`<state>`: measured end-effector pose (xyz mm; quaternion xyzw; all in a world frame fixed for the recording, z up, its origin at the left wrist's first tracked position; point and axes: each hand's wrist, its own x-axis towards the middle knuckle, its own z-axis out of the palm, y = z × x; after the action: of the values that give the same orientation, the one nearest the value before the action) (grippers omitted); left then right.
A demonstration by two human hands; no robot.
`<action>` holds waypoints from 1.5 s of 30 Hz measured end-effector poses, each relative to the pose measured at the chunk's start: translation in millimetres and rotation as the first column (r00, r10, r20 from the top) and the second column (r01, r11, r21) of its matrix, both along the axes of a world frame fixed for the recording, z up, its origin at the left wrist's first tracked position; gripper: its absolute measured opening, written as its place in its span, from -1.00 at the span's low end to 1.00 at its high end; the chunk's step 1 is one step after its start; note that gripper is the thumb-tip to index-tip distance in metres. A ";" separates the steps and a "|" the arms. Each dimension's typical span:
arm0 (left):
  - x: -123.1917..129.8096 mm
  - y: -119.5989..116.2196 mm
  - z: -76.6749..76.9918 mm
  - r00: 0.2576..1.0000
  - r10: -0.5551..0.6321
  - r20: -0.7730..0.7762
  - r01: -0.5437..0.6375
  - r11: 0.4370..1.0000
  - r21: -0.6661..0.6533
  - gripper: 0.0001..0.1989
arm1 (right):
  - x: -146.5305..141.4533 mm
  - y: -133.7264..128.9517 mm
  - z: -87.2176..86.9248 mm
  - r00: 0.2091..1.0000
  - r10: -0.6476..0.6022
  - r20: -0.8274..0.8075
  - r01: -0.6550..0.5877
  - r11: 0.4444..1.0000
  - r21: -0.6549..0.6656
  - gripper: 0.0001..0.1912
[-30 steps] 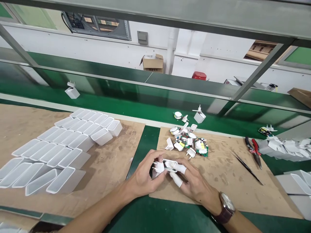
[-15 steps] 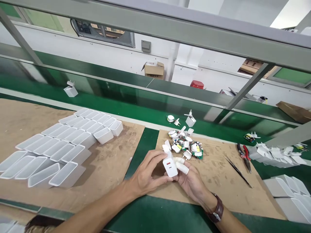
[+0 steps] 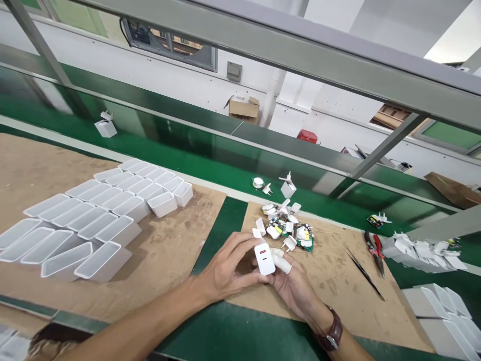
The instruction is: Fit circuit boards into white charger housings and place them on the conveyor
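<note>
Item: one white charger housing (image 3: 265, 259), located between both hands above the near edge of the counter (image 3: 240, 328), port face toward the viewer, tilted. The face carries a red-lined port and a dark slot.

Grip: the left hand (image 3: 221, 268) grasps the housing, fingers along its upper edge, thumb at the lower corner. The right hand (image 3: 293, 286) also grasps it, white-sheathed fingers (image 3: 282, 263) bearing on the right side; contact on the far side is hidden.

Handling, by judgement: light, stiff plastic, its smooth walls probably somewhat slippery to bare skin. The shell should tolerate a firm pinch; any circuit board inside, like those in the pile (image 3: 289, 228) beyond, would be the fragile part. Recommended hold: opposite side walls, clear of the ports.

Differences: one second ago, the open end and a pronged plug piece faced the viewer; the port face is now presented instead. Against the half-second frame, the hold is essentially unchanged; only the view shifts slightly. The pliers (image 3: 376, 250) and tweezers (image 3: 364, 273) lie unused on the cardboard (image 3: 326, 296) in all frames.
</note>
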<state>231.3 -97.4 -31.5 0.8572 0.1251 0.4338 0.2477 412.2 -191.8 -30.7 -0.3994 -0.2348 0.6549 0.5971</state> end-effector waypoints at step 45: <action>-108.9 13.1 83.6 0.852 0.492 -0.180 -0.351 0.791 0.500 -0.72 | 39.4 93.3 30.7 0.204 -0.278 0.939 -0.437 0.832 0.342 -0.88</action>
<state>122.4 -84.2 52.1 0.8958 0.2476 0.3595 -0.0836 451.6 -98.5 0.0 -0.5171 -0.7529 0.1879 0.3611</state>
